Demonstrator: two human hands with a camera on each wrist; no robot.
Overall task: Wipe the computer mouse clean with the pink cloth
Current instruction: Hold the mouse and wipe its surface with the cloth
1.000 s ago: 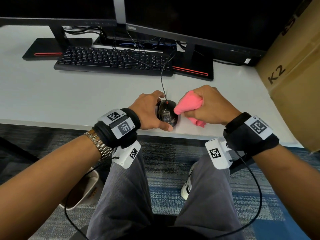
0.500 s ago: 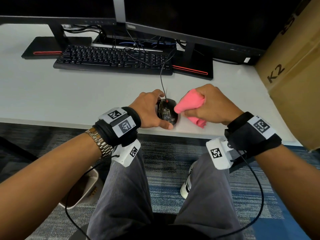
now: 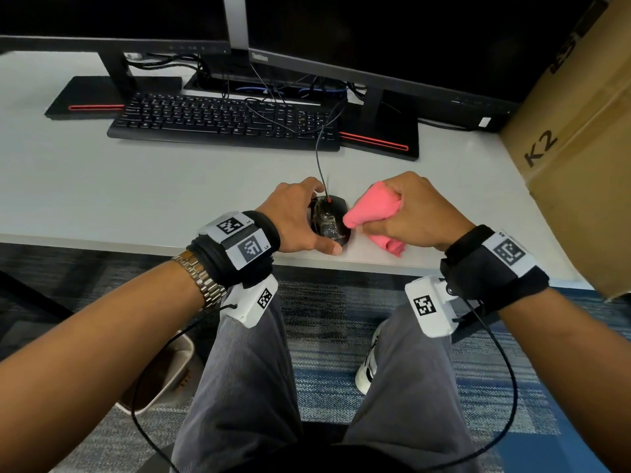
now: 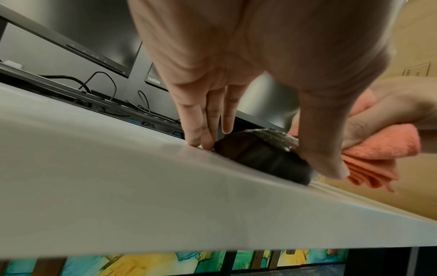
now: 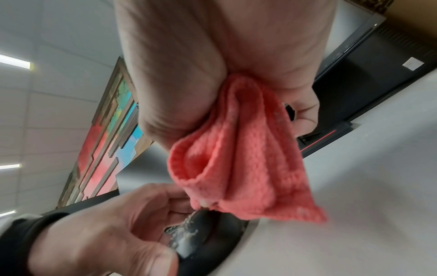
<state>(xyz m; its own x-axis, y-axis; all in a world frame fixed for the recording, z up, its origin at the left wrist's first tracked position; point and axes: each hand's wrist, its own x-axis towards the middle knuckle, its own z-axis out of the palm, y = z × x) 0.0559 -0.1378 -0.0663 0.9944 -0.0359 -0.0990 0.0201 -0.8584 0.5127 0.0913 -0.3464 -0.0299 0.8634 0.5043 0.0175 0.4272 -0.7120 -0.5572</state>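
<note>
A black wired computer mouse [image 3: 328,220] with whitish grime on its top sits near the front edge of the white desk [image 3: 136,199]. My left hand [image 3: 297,222] grips it, fingers on its left side and thumb at its rear; the left wrist view shows the mouse [image 4: 262,155] between them. My right hand [image 3: 409,213] clutches the bunched pink cloth [image 3: 372,211], whose tip touches the right side of the mouse. In the right wrist view the cloth [image 5: 241,160] hangs from my fist over the soiled mouse [image 5: 203,231].
A black keyboard [image 3: 222,121] lies behind the mouse, its cable [image 3: 319,158] running back to it. Two monitor stands [image 3: 379,131] and tangled cables sit at the desk's rear. A large cardboard box [image 3: 580,148] stands at the right. My knees are below the desk edge.
Both hands stay around the mouse. The cloth's tip has shifted only slightly against the mouse's right side; the mouse has not moved.
</note>
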